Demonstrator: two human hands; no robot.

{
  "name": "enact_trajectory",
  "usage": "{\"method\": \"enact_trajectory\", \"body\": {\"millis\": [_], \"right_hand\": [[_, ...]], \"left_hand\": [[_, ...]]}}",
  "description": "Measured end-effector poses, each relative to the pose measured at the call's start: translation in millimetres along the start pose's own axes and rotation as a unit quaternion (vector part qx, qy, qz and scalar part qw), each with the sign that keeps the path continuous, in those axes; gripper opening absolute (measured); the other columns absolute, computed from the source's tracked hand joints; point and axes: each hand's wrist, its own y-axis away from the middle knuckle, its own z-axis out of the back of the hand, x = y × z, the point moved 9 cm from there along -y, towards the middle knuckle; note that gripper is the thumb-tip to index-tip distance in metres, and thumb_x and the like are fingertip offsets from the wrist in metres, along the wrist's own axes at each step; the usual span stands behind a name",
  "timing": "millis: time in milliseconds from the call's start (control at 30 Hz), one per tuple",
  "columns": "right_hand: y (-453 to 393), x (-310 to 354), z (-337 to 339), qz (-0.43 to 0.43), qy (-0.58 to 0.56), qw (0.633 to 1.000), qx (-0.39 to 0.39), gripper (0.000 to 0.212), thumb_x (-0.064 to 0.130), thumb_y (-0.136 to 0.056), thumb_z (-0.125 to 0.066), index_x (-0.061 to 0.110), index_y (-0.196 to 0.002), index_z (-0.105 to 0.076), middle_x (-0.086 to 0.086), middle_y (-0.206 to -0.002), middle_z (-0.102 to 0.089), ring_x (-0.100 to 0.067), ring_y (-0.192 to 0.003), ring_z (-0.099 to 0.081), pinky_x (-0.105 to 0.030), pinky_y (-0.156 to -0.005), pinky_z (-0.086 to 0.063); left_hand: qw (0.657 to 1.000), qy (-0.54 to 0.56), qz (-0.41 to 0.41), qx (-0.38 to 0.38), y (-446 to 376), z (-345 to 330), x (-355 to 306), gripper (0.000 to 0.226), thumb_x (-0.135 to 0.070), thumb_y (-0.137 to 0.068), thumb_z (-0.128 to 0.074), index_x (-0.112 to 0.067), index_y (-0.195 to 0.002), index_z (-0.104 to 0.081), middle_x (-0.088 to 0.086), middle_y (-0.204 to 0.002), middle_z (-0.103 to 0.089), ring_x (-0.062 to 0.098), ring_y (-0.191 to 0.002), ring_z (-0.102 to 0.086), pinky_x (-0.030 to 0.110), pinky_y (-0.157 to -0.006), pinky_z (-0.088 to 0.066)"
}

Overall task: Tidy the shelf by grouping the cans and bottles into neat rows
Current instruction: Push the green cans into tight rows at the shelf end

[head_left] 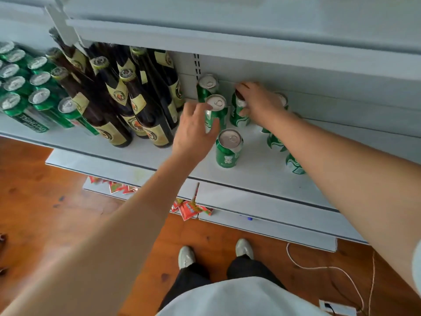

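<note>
On the white shelf [255,176] several green cans stand upright right of a group of brown bottles [127,103]. My left hand [196,128] grips the side of one green can [217,110] in the middle of a short column; another can [207,86] stands behind it at the back wall and a third [229,148] in front. My right hand [257,100] holds the top of a neighbouring green can [238,115] with fingers curled over its lid. More green cans [274,141] lie partly hidden under my right forearm.
A block of green cans [27,92] fills the shelf's far left. An upper shelf [227,37] overhangs the back. Red packets [191,209] lie on a lower shelf. Below are a wooden floor, my shoes and a white cord [319,266].
</note>
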Motion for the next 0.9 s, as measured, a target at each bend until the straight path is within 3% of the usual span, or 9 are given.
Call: {"method": "enact_trajectory", "body": {"millis": [167,233,300,400,500,567,667,800,900], "right_hand": [[22.3,-2.5,16.2,-0.017,-0.021,0.999,-0.025,0.083,0.032,-0.08,-0.076,0.012,-0.149,-0.033,-0.011,-0.155,-0.033,-0.034,-0.139,-0.034,-0.047,-0.109,-0.037],[46.4,-21.4,38.2,-0.062,-0.03,0.995,-0.073,0.076,0.038,-0.085,-0.071,0.009,-0.146,-0.037,-0.014,-0.15,-0.038,-0.036,-0.135,-0.038,-0.045,-0.108,-0.038],[81.9,-48.5,54.6,-0.122,-0.033,0.988,-0.089,0.073,0.048,-0.088,-0.065,0.007,-0.142,-0.04,-0.018,-0.142,-0.045,-0.038,-0.125,-0.045,-0.044,-0.1,-0.042],[139.5,-86.0,47.3,-0.189,0.003,0.982,-0.003,0.09,0.072,-0.082,-0.052,0.011,-0.146,-0.035,-0.018,-0.145,-0.042,-0.039,-0.123,-0.047,-0.044,-0.098,-0.043],[172.1,-106.4,27.1,-0.222,-0.006,0.972,0.076,0.104,0.083,-0.074,-0.048,0.017,-0.152,-0.024,-0.014,-0.151,-0.036,-0.036,-0.131,-0.044,-0.043,-0.104,-0.04],[168.1,-105.0,26.2,-0.23,-0.035,0.971,0.059,0.105,0.084,-0.072,-0.05,0.018,-0.151,-0.026,-0.013,-0.149,-0.04,-0.034,-0.129,-0.047,-0.043,-0.102,-0.043],[138.9,-91.0,26.3,-0.236,-0.075,0.969,0.025,0.103,0.082,-0.069,-0.058,0.016,-0.145,-0.034,-0.011,-0.141,-0.048,-0.033,-0.124,-0.052,-0.041,-0.094,-0.047],[103.9,-95.1,16.8,-0.271,-0.133,0.952,0.043,0.065,0.054,-0.073,-0.076,0.01,-0.116,-0.055,-0.01,-0.116,-0.061,-0.028,-0.098,-0.06,-0.033,-0.07,-0.045],[92.7,-116.0,17.8,-0.278,-0.127,0.951,0.052,0.056,0.044,-0.075,-0.08,0.005,-0.109,-0.058,-0.011,-0.108,-0.061,-0.024,-0.084,-0.054,-0.032,-0.066,-0.042]], "left_hand": [[0.999,0.005,-0.043,-0.022,23.8,1.5,-25.7,0.043,-0.031,-0.093,-0.059,-0.01,-0.13,-0.053,0.011,-0.121,-0.05,0.03,-0.111,-0.051,0.043,-0.09,-0.048],[0.997,-0.002,-0.069,-0.038,28.1,5.1,-41.9,0.047,-0.034,-0.091,-0.059,-0.01,-0.13,-0.053,0.012,-0.123,-0.051,0.032,-0.111,-0.05,0.042,-0.088,-0.048],[0.997,-0.032,-0.069,-0.005,29.8,-3.7,-51.0,0.056,-0.042,-0.089,-0.063,-0.012,-0.134,-0.05,0.012,-0.131,-0.048,0.033,-0.116,-0.048,0.044,-0.09,-0.048],[0.991,-0.081,-0.008,0.102,31.8,-36.3,-42.0,0.078,-0.052,-0.081,-0.071,-0.017,-0.143,-0.039,0.013,-0.141,-0.039,0.036,-0.125,-0.044,0.048,-0.1,-0.046],[0.981,-0.096,0.032,0.164,35.8,-62.2,-36.3,0.079,-0.037,-0.08,-0.077,-0.018,-0.145,-0.035,0.015,-0.139,-0.038,0.04,-0.123,-0.046,0.048,-0.1,-0.047],[0.984,-0.096,0.023,0.148,33.9,-66.4,-40.3,0.069,-0.024,-0.081,-0.076,-0.019,-0.141,-0.042,0.013,-0.133,-0.043,0.041,-0.116,-0.05,0.046,-0.093,-0.049],[0.987,-0.078,0.027,0.135,28.7,-68.2,-44.4,0.069,-0.027,-0.078,-0.077,-0.019,-0.138,-0.044,0.012,-0.127,-0.05,0.039,-0.11,-0.055,0.046,-0.087,-0.051],[0.986,-0.041,0.088,0.138,26.8,-76.2,-40.4,0.076,-0.032,-0.076,-0.083,-0.008,-0.135,-0.042,0.013,-0.127,-0.051,0.031,-0.111,-0.055,0.032,-0.082,-0.043],[0.983,-0.01,0.137,0.123,28.1,-82.5,-33.0,0.071,-0.037,-0.075,-0.083,-0.005,-0.128,-0.047,0.013,-0.124,-0.054,0.027,-0.109,-0.053,0.023,-0.08,-0.034]]}}
